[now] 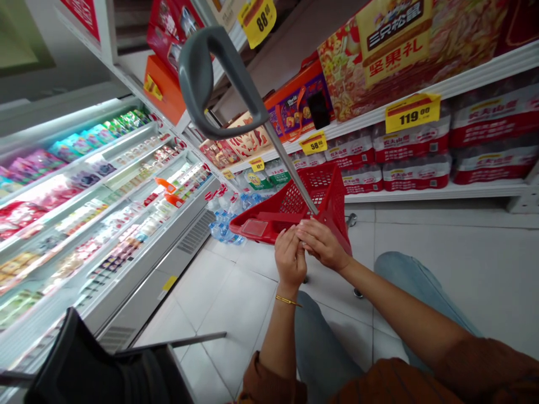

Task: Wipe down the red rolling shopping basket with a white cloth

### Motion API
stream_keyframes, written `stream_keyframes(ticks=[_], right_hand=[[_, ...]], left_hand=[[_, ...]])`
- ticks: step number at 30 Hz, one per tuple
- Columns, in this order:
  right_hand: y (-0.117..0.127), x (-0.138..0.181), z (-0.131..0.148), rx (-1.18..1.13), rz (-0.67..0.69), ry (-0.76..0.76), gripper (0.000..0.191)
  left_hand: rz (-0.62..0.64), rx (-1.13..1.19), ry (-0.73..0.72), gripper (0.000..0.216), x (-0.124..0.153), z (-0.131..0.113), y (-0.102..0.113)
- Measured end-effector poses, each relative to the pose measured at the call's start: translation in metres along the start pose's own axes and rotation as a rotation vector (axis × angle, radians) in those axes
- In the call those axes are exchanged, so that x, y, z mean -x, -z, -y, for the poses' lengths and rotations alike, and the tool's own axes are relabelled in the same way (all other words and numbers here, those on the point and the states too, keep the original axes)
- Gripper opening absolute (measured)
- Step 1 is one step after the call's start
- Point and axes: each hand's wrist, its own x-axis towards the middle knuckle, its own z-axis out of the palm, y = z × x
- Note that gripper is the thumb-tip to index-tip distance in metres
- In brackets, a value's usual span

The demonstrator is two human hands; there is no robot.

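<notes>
My left hand (290,259), a gold bracelet at its wrist, is closed with its fingers curled. My right hand (322,244) meets it at the fingertips, its fingers bent and pressed together. Whatever is between the fingers is hidden. Both hands are in front of the near rim of a red wheeled shopping basket (337,193); I cannot tell if they touch it. From the basket a metal pole rises to a grey loop handle (200,84), tilted up and to the left.
Shelves with boxed gifts (404,50) and water packs (415,168) stand ahead and right. A dark phone-like object (319,109) is by the boxes. Bottled water (227,227) is on the floor near a lit refrigerated case (105,202). A black chair-like object (105,365) is lower left.
</notes>
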Motion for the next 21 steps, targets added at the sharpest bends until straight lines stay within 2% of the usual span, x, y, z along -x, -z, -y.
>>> stream_keyframes(ticks=[4, 14, 21], right_hand=[[0.003, 0.004, -0.007, -0.016, 0.019, 0.030, 0.048], [0.006, 0.015, -0.023, 0.003, 0.033, -0.034, 0.054], [0.016, 0.025, -0.040, 0.096, 0.032, -0.147, 0.050]], left_hand=[[-0.016, -0.018, -0.005, 0.030, -0.002, -0.001, 0.000], [-0.016, 0.005, 0.019, 0.028, -0.008, -0.005, 0.001], [-0.039, 0.005, 0.012, 0.028, -0.006, -0.004, 0.000]])
